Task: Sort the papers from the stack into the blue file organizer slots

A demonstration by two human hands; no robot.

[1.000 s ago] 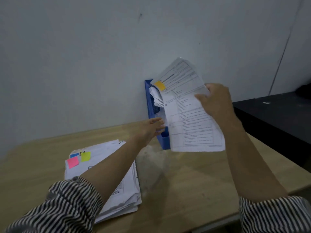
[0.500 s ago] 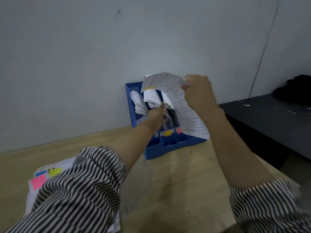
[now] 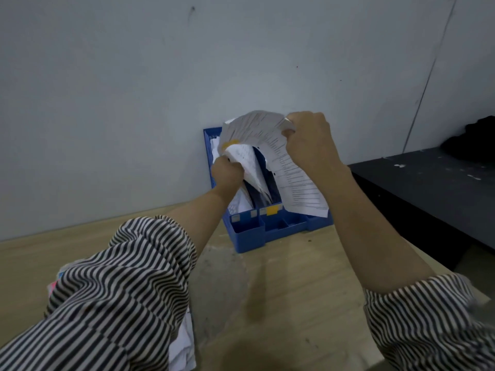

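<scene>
We hold the printed sheet with our right hand; its fingers pinch the top edge, so the page hangs down and curls over the blue file organizer. We think it is held high like this to bring its lower edge over the right slot. A yellow tab sits on the sheet at its 9 o'clock side, and a yellow label is on the organizer front, so probably the colours must match.

Our left hand is clenched around the filed papers already standing in the organizer and pulls them toward 9 o'clock, we judge in order to open a gap for the new sheet. The organizer stands at 12 o'clock on the wooden surface, against the wall.

The stack lies at 7 o'clock, mostly hidden under our striped sleeve, so how much is left we cannot tell
</scene>
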